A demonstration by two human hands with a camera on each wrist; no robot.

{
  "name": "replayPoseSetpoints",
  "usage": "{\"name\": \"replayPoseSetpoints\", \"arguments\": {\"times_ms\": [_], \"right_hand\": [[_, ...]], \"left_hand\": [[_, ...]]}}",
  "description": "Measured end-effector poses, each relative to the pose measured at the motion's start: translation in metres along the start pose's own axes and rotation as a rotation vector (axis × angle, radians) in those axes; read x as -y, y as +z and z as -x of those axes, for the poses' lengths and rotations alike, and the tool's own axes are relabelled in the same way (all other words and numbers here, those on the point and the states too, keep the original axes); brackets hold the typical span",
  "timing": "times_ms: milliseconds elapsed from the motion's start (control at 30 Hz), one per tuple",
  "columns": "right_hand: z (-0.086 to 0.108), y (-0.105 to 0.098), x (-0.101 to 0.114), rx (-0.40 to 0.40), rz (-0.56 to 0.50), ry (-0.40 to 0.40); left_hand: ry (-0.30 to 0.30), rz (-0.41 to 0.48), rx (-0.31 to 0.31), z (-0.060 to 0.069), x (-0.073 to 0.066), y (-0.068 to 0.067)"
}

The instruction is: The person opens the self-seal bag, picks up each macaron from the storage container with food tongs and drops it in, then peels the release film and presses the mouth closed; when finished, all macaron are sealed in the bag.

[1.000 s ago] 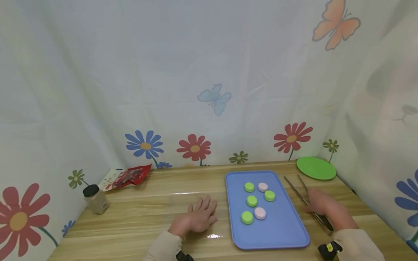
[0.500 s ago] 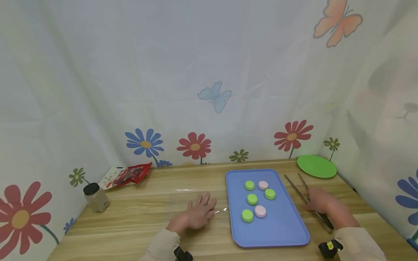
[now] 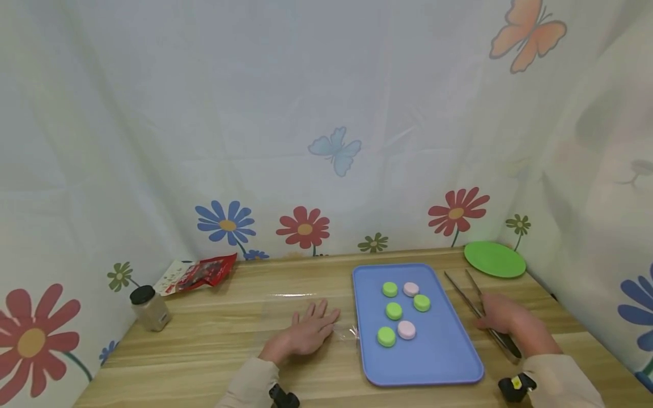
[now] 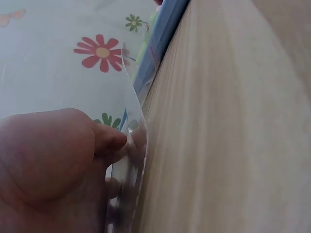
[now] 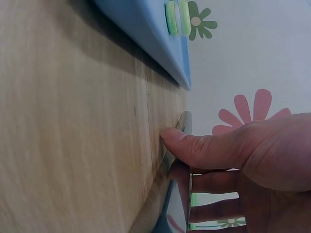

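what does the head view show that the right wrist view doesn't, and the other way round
Only the head view: the left hand, fingers spread, with clear film by it; the black-lidded jar; the red and white packet; and the two pink pieces.

Only the right wrist view: a green piece seen edge-on, with a paler layer between its green halves.

Both: the right hand holding the metal tongs, the blue tray, the wooden table and the flowered backdrop.
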State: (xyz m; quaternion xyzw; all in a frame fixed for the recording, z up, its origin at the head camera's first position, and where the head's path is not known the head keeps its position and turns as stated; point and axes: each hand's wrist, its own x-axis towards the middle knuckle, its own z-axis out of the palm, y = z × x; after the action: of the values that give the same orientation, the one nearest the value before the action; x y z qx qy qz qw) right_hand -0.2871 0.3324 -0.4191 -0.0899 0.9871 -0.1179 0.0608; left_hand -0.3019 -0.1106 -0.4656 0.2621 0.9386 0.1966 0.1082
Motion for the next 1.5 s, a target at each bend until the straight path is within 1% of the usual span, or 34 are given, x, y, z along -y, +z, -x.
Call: {"name": "replayPoseSetpoints", "arguments": {"times_ms": [100,233,400,467,633,667,700,767,900,967,1300,1367,1500], "right_hand": [[0.000,0.000,-0.001,0.007,-0.008,-0.003],[0.000,0.001,-0.002,0.010,-0.012,-0.005],[-0.001,0.002,-0.004,0.011,-0.012,-0.008],[-0.002,0.002,-0.004,0.013,-0.012,-0.008],[-0.002,0.002,-0.005,0.020,-0.005,-0.005],[-0.002,0.002,-0.004,0.022,-0.003,-0.004],[-0.002,0.002,-0.004,0.024,-0.002,-0.001],[-0.002,0.001,-0.003,0.028,-0.001,0.002],[-0.002,0.000,-0.002,0.033,0.000,0.002],[-0.001,-0.001,-0.001,0.034,0.000,0.002],[0.001,-0.001,-0.001,0.038,-0.025,0.007],[0.000,-0.001,-0.001,0.039,-0.024,0.005],[0.000,0.000,-0.001,0.039,-0.031,0.004]], "left_hand": [[-0.009,0.013,0.013,0.001,-0.001,-0.001],[-0.024,0.000,0.030,0.002,-0.001,-0.001],[-0.029,-0.005,0.034,0.001,-0.001,0.000],[-0.017,-0.009,0.033,-0.004,0.006,0.006],[0.006,-0.032,0.015,-0.009,0.015,0.015],[0.004,-0.042,0.015,-0.009,0.014,0.015],[-0.003,-0.039,0.017,-0.006,0.010,0.013],[-0.011,-0.048,0.021,-0.005,0.006,0.010],[-0.043,-0.065,0.031,0.004,-0.009,0.000],[-0.050,-0.070,0.027,0.005,-0.011,-0.001],[-0.059,-0.057,0.009,0.002,-0.007,0.003],[-0.060,-0.039,0.001,0.001,-0.006,0.002],[-0.054,0.029,-0.027,0.000,-0.005,0.002]]}}
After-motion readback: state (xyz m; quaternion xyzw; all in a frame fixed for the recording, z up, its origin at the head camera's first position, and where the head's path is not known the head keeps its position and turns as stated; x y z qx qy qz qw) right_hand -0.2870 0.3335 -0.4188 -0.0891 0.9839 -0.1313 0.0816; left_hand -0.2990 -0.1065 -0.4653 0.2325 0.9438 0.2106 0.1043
